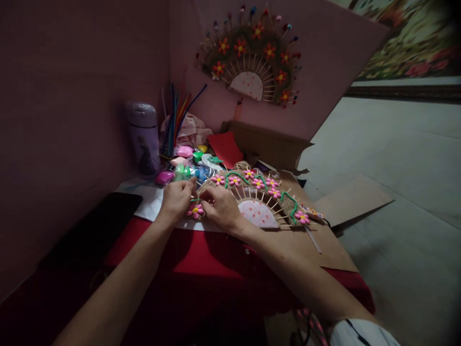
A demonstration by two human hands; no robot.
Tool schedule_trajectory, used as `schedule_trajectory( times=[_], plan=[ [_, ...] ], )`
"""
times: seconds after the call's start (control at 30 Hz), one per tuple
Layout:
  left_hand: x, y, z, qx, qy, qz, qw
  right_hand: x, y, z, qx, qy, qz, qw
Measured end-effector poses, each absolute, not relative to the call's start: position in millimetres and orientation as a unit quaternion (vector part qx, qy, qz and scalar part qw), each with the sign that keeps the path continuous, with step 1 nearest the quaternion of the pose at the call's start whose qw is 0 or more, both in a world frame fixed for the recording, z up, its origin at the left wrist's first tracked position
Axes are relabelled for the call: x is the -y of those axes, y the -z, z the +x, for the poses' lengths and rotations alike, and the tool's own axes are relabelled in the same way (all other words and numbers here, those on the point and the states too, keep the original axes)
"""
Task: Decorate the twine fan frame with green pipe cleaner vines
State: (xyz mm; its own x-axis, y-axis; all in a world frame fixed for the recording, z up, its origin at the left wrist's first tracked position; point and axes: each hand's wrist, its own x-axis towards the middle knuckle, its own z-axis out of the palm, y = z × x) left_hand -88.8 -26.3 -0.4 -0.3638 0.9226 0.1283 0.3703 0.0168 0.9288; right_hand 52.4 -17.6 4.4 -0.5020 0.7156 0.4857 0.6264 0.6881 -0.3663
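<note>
A fan-shaped craft [258,215] lies on the table, made of thin sticks woven with brown twine round a white, red-spotted half disc. Pink flowers with yellow centres [274,193] and wavy green strands [289,202] decorate its twine band. At the fan's left end, my left hand [177,198] is closed in a pinch at a short thin green strand [195,199]. My right hand [220,206] pinches at the strand's other side, over the twine, its fingertips partly hidden. Just below the fingers sits another pink flower [195,211].
Bagged coloured clay [184,151], a purple bottle [143,139], pipe cleaners [176,120] and red paper [226,149] stand or lie behind. Cardboard [306,250] extends rightward over the red tablecloth [144,240]. A dark flat object [97,230] is at left; a finished fan [252,60] hangs above.
</note>
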Motion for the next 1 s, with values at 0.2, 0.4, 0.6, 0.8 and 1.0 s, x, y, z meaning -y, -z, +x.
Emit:
schedule_trajectory(
  times=[0.2, 0.4, 0.6, 0.8, 1.0],
  plan=[
    [34.5, -18.0, -80.8, -0.595, -0.57, 0.34, 0.453, 29.0, 2.1, 50.3, 0.857, -0.056, -0.405, 0.313],
    [37.4, -21.9, -79.4, -0.569, -0.594, 0.306, 0.479, 39.3, 8.8, 45.6, 0.878, 0.027, -0.378, 0.292],
    [32.0, -10.2, -83.6, -0.553, -0.614, 0.321, 0.463, 41.2, 11.4, 33.0, 0.88, 0.109, -0.395, 0.242],
    [32.4, -6.8, -84.6, -0.564, -0.599, 0.344, 0.451, 42.4, 10.0, 36.3, 0.87, 0.079, -0.411, 0.261],
    [32.0, -6.6, -86.4, -0.564, -0.608, 0.379, 0.41, 46.1, 5.1, 52.7, 0.844, -0.053, -0.431, 0.314]
  ],
)
